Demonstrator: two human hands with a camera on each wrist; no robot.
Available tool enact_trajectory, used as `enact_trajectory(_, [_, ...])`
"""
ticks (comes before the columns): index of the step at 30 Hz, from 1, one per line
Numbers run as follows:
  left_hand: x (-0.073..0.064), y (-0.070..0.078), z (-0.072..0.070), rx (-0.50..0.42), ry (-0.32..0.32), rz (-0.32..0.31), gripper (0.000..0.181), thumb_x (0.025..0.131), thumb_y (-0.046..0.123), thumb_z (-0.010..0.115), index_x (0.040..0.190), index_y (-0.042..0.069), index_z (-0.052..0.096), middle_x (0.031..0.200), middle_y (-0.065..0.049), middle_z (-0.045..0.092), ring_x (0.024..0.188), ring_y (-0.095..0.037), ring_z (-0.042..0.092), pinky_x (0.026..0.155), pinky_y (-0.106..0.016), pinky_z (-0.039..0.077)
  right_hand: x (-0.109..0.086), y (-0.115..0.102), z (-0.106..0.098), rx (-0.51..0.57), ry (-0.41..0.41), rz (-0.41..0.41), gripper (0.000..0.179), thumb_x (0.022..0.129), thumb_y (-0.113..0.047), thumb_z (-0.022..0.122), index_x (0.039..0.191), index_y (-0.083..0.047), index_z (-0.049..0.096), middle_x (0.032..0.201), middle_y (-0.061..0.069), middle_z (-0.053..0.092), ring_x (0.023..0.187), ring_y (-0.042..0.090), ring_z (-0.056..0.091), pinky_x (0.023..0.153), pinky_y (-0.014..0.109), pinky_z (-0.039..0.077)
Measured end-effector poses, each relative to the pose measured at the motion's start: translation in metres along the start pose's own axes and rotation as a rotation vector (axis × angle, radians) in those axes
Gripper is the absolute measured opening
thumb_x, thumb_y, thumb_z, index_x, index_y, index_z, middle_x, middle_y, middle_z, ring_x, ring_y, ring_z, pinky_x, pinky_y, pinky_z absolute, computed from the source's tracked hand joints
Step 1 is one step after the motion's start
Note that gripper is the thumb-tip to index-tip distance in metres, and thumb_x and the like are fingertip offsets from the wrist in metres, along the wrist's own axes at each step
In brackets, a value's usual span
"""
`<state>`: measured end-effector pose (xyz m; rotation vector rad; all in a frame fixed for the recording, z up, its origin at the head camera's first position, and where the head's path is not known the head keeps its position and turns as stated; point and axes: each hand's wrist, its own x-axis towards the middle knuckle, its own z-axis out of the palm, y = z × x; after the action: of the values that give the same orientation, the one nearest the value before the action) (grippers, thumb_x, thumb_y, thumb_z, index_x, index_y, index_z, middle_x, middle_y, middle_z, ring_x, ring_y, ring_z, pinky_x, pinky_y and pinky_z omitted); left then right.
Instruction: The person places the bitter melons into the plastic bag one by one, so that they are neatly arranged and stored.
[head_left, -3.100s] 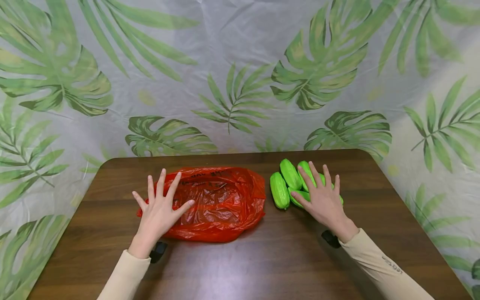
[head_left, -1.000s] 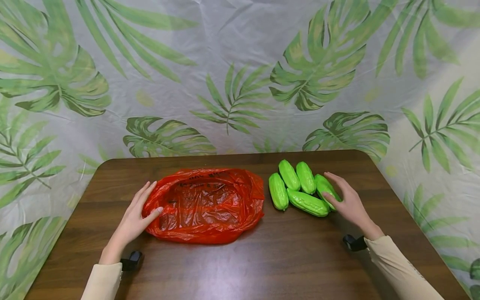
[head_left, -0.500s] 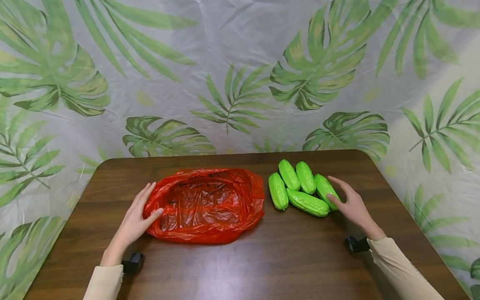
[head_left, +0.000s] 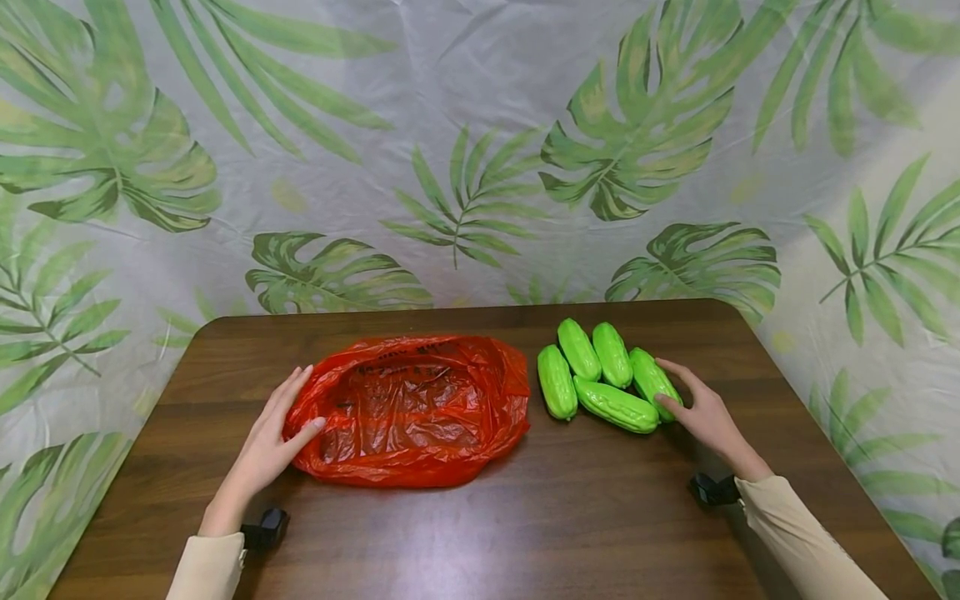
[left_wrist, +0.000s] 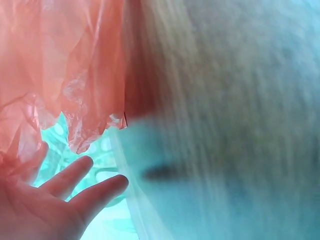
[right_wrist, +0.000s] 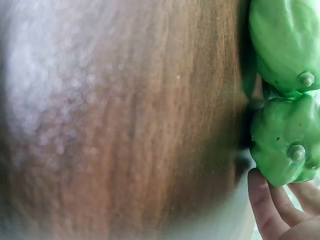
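A red plastic bag point(head_left: 420, 471) lies spread on the table with its mouth wide and dark print on the far inner side. My left hand point(head_left: 262, 437) rests at the bag's left side, fingers straight and thumb apart; in the left wrist view the bag point(left_wrist: 85, 60) hangs above the fingers. To the bag's right lie several glossy bright green, ridged vegetables like short cucumbers. My right hand point(head_left: 708, 417) is at the rightmost green vegetable point(head_left: 651, 379), its fingers loosely bent along the right side. The right wrist view shows fingertips against a lobed green vegetable point(right_wrist: 282, 140).
The brown wooden table point(head_left: 480, 542) has rounded far corners. Behind it hangs a leaf-patterned cloth point(head_left: 465, 100), close to the far edge. Other green vegetables point(head_left: 557, 383) lie left of the right hand. A black wrist camera point(head_left: 264, 529) sits on the left wrist.
Since three seconds ago both hands have lowered and moved apart, from above the bag and vegetables to their outer sides. In the last half second they have barely moved.
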<state>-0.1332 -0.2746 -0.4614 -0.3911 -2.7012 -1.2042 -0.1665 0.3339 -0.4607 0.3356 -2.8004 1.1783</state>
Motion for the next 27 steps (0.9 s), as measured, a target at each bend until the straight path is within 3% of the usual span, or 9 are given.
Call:
enact_trajectory(13, [0.001,0.002,0.003,0.012,-0.028,-0.027,0.073,0.091,0.022,0.066,0.152,0.026,0.027,0.155,-0.013,0.024,0.135,-0.045,0.027,0.095,-0.072,0.028,-0.001,0.004,-0.002,0.048,-0.013,0.03,0.054,0.097,-0.022,0.057,0.145,-0.005,0.038,0.138,0.032,0.041,0.125,0.051,0.037,0.091,0.067,0.031])
enact_trajectory(23, [0.001,0.005,0.004,0.023,-0.028,-0.046,0.075,0.091,0.023,0.066,0.154,0.02,0.024,0.152,-0.018,0.027,0.133,-0.046,0.03,0.096,-0.069,0.03,-0.003,0.001,-0.007,0.065,0.031,0.042,0.056,0.097,-0.02,0.057,0.147,-0.007,0.036,0.138,0.03,0.042,0.117,0.045,0.046,0.084,0.053,0.041])
enact_trajectory(27, [0.0,0.005,0.004,0.018,-0.03,-0.059,0.076,0.091,0.022,0.066,0.154,0.019,0.023,0.151,-0.02,0.028,0.132,-0.046,0.031,0.096,-0.069,0.031,-0.003,-0.005,-0.008,0.095,0.036,0.043,0.058,0.096,-0.02,0.059,0.148,-0.007,0.035,0.141,0.029,0.039,0.119,0.047,0.044,0.084,0.057,0.042])
